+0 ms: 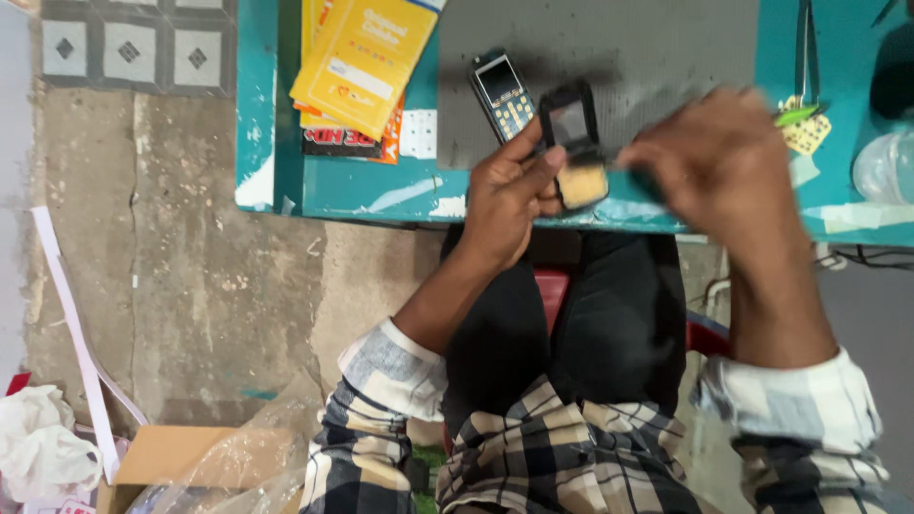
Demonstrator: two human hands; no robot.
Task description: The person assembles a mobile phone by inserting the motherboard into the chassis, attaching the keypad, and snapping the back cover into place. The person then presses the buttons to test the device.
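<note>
The left hand (509,190) clamped the phone (574,143) upright over the table (381,186) edge, long axis pointing away, with the blurred right hand (719,157) just beside it (its finger state unreadable).

Phone parts held above the near edge of the worktop (343,186)

The left hand (505,195) holds a phone housing (574,143) over the worktop's edge, the right hand (719,162) just beside it. A second phone (502,93) lies on the mat (619,48) behind. Leaflets (362,62) lie left of the mat; a cardboard box (181,457) sits on the floor, lower left.
</note>
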